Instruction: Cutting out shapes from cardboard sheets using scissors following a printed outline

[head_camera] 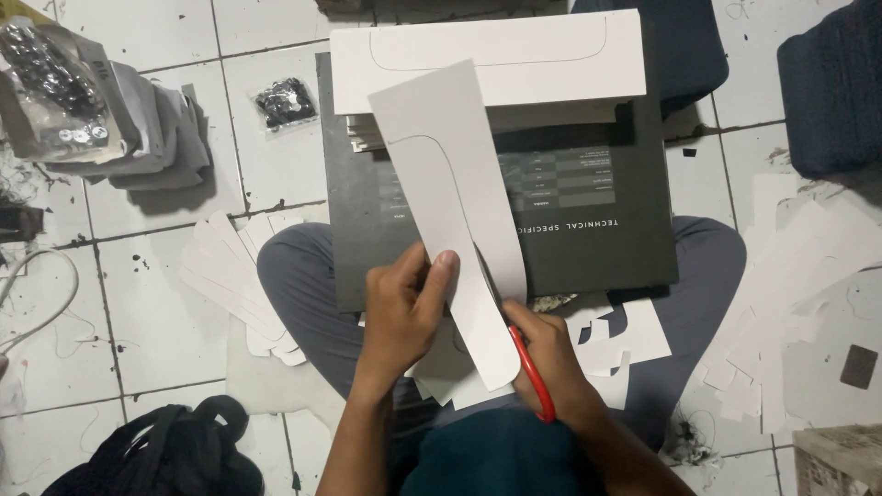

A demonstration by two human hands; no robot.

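My left hand (404, 308) pinches the lower part of a long grey card sheet (450, 174) that has a curved pencil outline drawn on it. My right hand (551, 367) grips red-handled scissors (533, 372), whose blades sit hidden behind the sheet along its right edge. The sheet rises tilted over a dark flat box (606, 248) lying across my knees. A white card stack (514, 55) with a drawn outline rests on the far end of that box.
Cut card shapes (234, 276) fan out on the tiled floor at left. White offcuts (799, 276) lie at right. A small bag of dark buttons (285, 103) and a pile of packets (73, 101) sit far left; a black bag (175, 455) is bottom left.
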